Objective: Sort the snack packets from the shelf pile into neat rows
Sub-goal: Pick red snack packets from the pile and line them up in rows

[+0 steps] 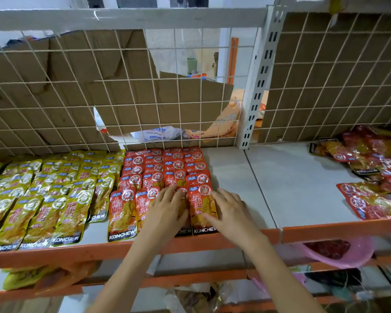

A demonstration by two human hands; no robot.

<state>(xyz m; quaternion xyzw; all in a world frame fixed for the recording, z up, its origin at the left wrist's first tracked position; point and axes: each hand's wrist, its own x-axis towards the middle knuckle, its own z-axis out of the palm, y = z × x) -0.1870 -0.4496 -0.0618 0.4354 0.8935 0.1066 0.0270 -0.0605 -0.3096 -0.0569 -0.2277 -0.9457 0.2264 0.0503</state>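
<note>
Well along: glossy yellow foil packets (43, 195) and red foil packets (165, 168) rowed. Unsorted red heap (370, 175) far right. Left hand (167, 211), right hand (228, 211) pressing flat, fingers spread.

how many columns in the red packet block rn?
4 columns of red packets, side by side between the yellow packets and bare shelf. Left hand and right hand cover the front of the right two; more may be hidden.
</note>
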